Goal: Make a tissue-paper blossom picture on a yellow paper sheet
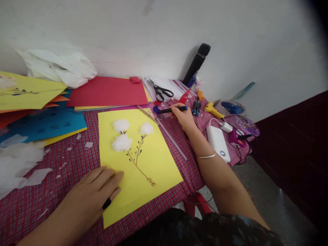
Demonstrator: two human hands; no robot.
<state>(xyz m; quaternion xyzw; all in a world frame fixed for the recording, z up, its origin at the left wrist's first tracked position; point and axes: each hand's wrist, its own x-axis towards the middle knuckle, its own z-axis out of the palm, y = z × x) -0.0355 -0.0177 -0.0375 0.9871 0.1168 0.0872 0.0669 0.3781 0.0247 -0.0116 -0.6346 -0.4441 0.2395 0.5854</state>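
Observation:
On the lower left edge of a yellow sheet (153, 157), my left hand (102, 186) lies flat with its fingers stretched out. A small black thing (106, 204) shows at its thumb; I cannot make out what it is. Beyond the sheet's upper right corner, my right hand (183, 118) grips a black pen (166, 110) with a blue end. The pen's left tip is by a small dark blue thing (156, 109). The sheet bears white cotton puffs (121, 142) and a drawn brown stem (139, 169) with dark blue marks.
A pencil (147, 114) crosses the sheet's top edge. Scissors (161, 91), a stapler (196, 107), a yellow glue gun (214, 110) and a white power bank (217, 141) lie at the right. Coloured sheets (107, 92) and loose cotton (17, 160) are at the left.

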